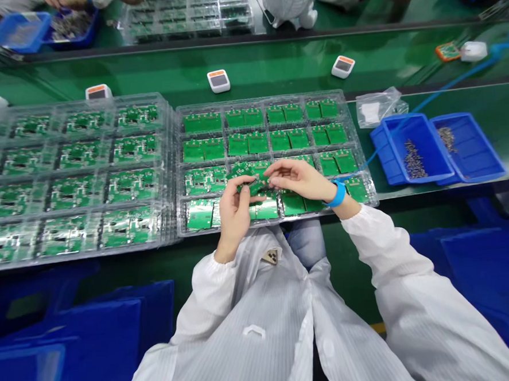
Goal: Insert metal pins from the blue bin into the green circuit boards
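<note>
Above the clear tray (249,103) of green boards, my left hand (235,208) has its thumb and fingers closed on the lower left edge of a green circuit board (243,170). My right hand (296,179), with a blue wrist band (336,193), is pinched at the board's right side; whatever is between those fingertips is too small to make out. Boards lie in the tray's compartments around and under both hands, some with components facing up, others showing a plainer green side.
Stacked clear trays of boards (68,159) stand on the left. At the right are two blue bins (385,148) (478,148) holding small parts, a plastic bag (393,102) and a blue cord. Beyond the divider are a white fan (290,1) and other people's hands.
</note>
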`<state>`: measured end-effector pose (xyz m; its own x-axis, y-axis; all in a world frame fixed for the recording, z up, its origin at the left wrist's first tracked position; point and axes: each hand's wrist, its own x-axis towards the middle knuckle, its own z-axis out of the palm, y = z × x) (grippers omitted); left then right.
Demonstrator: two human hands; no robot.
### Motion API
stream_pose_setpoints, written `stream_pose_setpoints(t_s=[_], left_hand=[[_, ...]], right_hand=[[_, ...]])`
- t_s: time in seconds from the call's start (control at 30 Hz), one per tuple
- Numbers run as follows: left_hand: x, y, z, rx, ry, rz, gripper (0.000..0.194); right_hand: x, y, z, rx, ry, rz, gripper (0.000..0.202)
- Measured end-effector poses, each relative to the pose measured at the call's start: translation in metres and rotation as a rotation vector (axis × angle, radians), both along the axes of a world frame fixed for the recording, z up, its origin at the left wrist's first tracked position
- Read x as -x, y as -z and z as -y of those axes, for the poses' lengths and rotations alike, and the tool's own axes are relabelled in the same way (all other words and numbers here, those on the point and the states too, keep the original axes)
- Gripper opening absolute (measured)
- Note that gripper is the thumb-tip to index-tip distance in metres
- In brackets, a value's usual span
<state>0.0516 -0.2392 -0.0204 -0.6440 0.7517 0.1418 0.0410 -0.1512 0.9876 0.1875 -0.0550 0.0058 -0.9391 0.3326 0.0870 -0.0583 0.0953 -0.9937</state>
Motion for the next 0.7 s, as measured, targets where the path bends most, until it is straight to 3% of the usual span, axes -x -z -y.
stream_pose_setpoints(t_s=[0.27,0.5,0.7], left_hand=[[-0.0011,0.0003,-0.0007,0.048,0.046,0.008,0.033],[-0.0012,0.0052,-0.0011,0.107,0.052,-0.084,0.032],[-0.0019,0.0009,-0.0002,0.189,0.037,-0.235,0.021]], right_hand=[[-0.002,0.0004,-0.0108,0.072,0.268,-0.076,0.048],[-0.0028,0.0026,-0.004,0.026,0.077,-0.007,0.037],[-0.0028,0.0036,-0.0015,0.003,-0.049,0.021,0.03]])
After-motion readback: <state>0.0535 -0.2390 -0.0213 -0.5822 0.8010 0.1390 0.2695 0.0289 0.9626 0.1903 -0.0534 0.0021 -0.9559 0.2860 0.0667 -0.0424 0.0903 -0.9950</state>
